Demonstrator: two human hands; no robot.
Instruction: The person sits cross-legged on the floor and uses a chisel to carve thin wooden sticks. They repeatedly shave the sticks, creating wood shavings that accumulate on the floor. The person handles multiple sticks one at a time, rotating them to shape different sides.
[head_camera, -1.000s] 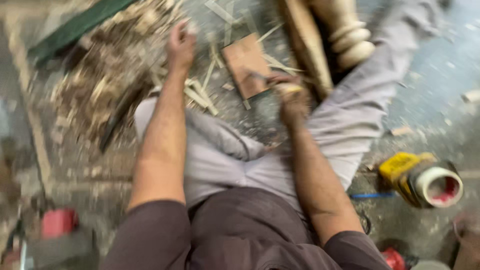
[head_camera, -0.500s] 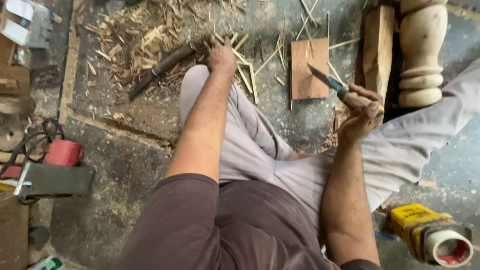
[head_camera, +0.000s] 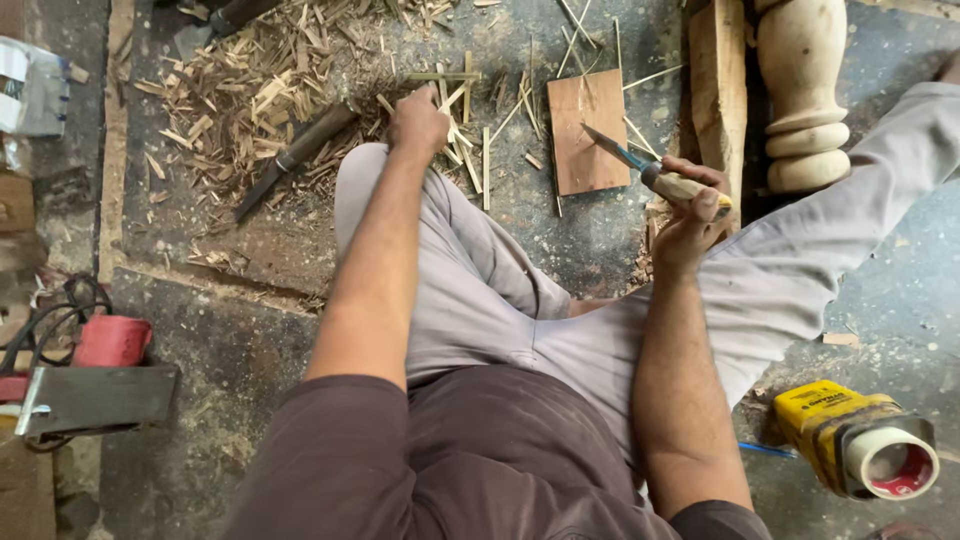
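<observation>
I sit on the floor with my legs spread. My left hand (head_camera: 418, 120) reaches forward past my knee and closes on thin wood splints (head_camera: 462, 150) that lie on the floor. My right hand (head_camera: 690, 205) grips a wooden-handled chisel (head_camera: 640, 165), its blade pointing up-left over a small flat wooden board (head_camera: 588, 130). The blade tip hovers at the board's right edge.
Wood shavings (head_camera: 240, 95) cover the floor at upper left, with a large dark knife (head_camera: 295, 155) lying among them. A turned wooden leg (head_camera: 800, 90) and a plank (head_camera: 718, 90) lie at upper right. A yellow tape dispenser (head_camera: 855, 440) sits lower right, a red power tool (head_camera: 90, 370) at left.
The view has swung, bringing the left floor into sight. My left hand has gone from flat on the shavings to closing on splints. My right hand holds the chisel a little higher.
</observation>
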